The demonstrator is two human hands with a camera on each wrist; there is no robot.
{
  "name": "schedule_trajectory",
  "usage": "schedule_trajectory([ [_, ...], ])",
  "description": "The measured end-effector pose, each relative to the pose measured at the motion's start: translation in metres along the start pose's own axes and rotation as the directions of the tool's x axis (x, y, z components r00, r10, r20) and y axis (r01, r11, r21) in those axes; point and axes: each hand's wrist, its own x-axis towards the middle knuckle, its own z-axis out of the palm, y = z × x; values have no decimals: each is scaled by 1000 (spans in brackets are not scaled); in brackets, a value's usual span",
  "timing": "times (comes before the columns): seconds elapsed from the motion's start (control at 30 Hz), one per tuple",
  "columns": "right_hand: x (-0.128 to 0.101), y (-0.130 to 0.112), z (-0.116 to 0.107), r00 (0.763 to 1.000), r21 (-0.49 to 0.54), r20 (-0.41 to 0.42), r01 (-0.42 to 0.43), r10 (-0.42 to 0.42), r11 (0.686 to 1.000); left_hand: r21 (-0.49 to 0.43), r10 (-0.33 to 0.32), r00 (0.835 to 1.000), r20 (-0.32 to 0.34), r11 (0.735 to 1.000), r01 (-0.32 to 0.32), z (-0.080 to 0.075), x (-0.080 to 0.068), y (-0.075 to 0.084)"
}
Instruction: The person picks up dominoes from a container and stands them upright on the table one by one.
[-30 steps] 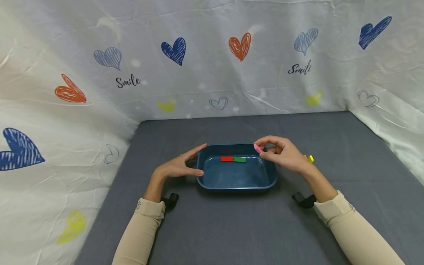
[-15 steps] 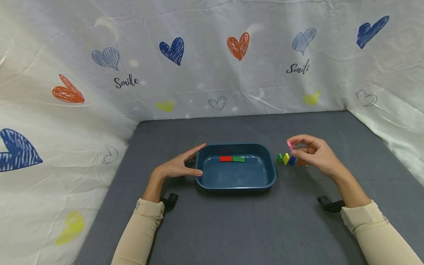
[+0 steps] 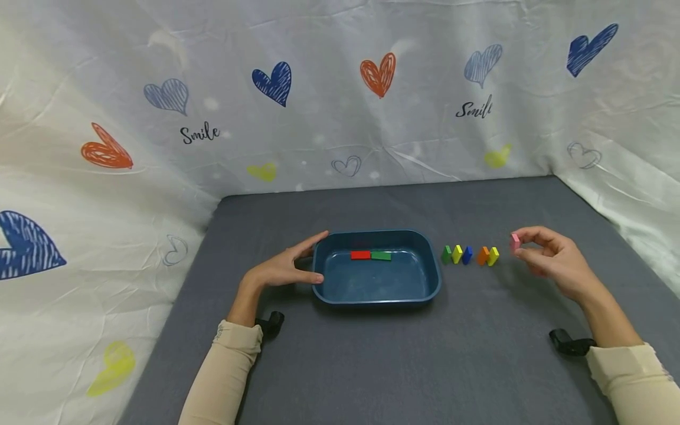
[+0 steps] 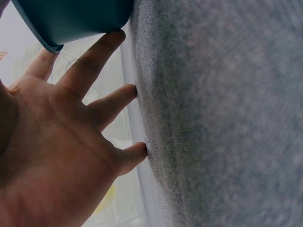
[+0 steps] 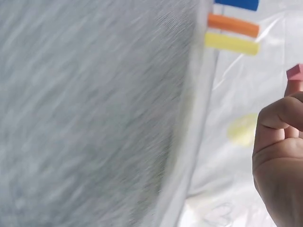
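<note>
A dark blue tray (image 3: pixel 377 298) stands mid-table, with a red block (image 3: pixel 360 255) and a green block (image 3: pixel 381 255) lying end to end inside. At its left end is my left hand (image 3: pixel 284 267), fingers spread and fairly straight, touching the tray; the left wrist view shows the lower fingertips (image 4: pixel 137 150) down at the cloth. My right hand (image 3: pixel 555 260) pinches a small pink block (image 3: pixel 515 242) between thumb and fingers, raised over the table to the right of a row of standing blocks. In the right wrist view the pink block shows only partly, at the right edge.
Right of the tray stand a green block (image 3: pixel 446 254), a yellow block (image 3: pixel 457 254), a blue block (image 3: pixel 467 255), an orange block (image 3: pixel 483 255) and another yellow block (image 3: pixel 493 256). A grey cloth (image 3: pixel 404 366) covers the table; a white printed curtain (image 3: pixel 319 130) hangs behind.
My right hand has carried the pink block rightward from over the tray, past the standing row, which now shows fully. The left hand has stayed at the tray's left end.
</note>
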Motion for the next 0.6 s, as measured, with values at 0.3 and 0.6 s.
schedule_trajectory([
  [0.3,0,17,-16,979,-108,97,-167,178,980,-4,11,1000,5,1000,-11,0,0,-2],
  [0.6,6,24,-16,941,-172,123,-292,315,941,3,18,1000,10,1000,-18,-1,1,-2],
])
